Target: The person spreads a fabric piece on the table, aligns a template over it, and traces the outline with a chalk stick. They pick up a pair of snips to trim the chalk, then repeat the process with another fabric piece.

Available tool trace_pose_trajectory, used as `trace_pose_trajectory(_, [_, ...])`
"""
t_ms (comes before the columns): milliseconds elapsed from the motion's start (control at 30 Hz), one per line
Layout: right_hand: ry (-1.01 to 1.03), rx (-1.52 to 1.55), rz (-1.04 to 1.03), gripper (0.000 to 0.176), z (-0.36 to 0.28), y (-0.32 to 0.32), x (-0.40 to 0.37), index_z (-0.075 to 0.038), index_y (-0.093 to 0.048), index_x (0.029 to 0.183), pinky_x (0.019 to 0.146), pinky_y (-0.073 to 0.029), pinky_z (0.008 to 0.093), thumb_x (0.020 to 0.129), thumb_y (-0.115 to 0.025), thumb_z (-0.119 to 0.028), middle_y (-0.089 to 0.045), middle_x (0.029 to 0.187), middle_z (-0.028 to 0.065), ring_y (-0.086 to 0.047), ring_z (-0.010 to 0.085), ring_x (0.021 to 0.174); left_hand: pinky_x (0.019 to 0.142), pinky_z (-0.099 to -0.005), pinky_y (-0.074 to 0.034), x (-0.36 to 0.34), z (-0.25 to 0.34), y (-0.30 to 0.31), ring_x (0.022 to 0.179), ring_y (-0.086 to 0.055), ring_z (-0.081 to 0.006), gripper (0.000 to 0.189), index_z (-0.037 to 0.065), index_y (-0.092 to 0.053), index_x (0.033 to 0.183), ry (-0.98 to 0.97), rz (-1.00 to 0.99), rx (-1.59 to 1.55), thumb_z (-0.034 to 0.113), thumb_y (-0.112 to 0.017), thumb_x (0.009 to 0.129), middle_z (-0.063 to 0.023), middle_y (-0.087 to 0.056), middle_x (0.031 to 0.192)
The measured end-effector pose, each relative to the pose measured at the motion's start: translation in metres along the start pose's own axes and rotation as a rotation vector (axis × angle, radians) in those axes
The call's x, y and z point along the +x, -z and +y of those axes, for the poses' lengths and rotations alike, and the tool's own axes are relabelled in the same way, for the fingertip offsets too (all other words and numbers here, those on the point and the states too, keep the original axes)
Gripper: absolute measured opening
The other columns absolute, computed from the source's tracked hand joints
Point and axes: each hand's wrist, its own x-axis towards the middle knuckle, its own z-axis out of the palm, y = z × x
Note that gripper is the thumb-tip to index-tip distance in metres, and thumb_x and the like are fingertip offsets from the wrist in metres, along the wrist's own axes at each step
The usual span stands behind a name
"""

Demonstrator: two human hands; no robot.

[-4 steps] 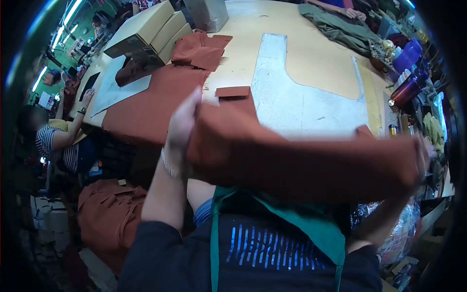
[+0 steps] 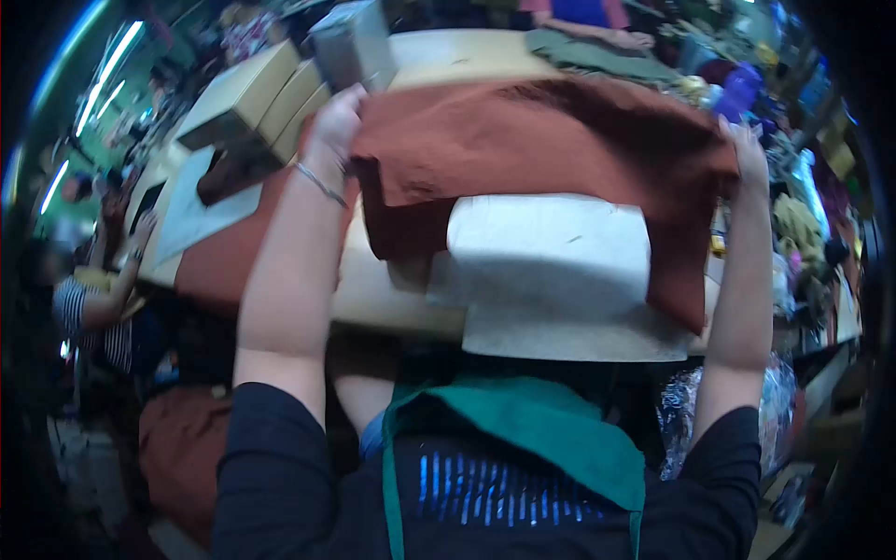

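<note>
A wide piece of rust-brown fabric (image 2: pixel 541 131) is stretched between my two hands, raised over the table. My left hand (image 2: pixel 338 119) grips its left end, and my right hand (image 2: pixel 745 151) grips the right end. The lower edge hangs down at both sides, leaving an arch in the middle. Through that arch shows a pale grey-white pattern sheet (image 2: pixel 569 271), lying on the table and reaching past its front edge. The fabric hides the sheet's far part.
Cartons (image 2: pixel 238 98) and a grey box (image 2: pixel 353 47) stand at the back left. Rust fabric (image 2: pixel 219 257) lies left on the table (image 2: pixel 392 280). Green cloth (image 2: pixel 597 58) is near another person's hands. A co-worker in stripes (image 2: pixel 84 308) sits left. Bottles and clutter line the right.
Both my hands have moved up and away from my body, carrying the fabric from near my chest out over the table. The fabric has spread out and opened. My view has shifted slightly.
</note>
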Motion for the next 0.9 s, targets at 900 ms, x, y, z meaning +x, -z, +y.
trace_pose_trajectory(900, [-0.341, -0.182, -0.367, 0.028, 0.052, -0.059, -0.16, -0.004, -0.039, 0.062, 0.053, -0.036, 0.03, 0.066, -0.066, -0.01, -0.043, 0.057, 0.006, -0.041, 0.0154, 0.054, 0.083, -0.0358, -0.041, -0.088, -0.135, 0.004, 0.095, -0.055, -0.0325, 0.055, -0.007, -0.048, 0.108, -0.041, 0.075, 1.14, 0.032, -0.062, 0.071, -0.0227, -0.058, 0.098])
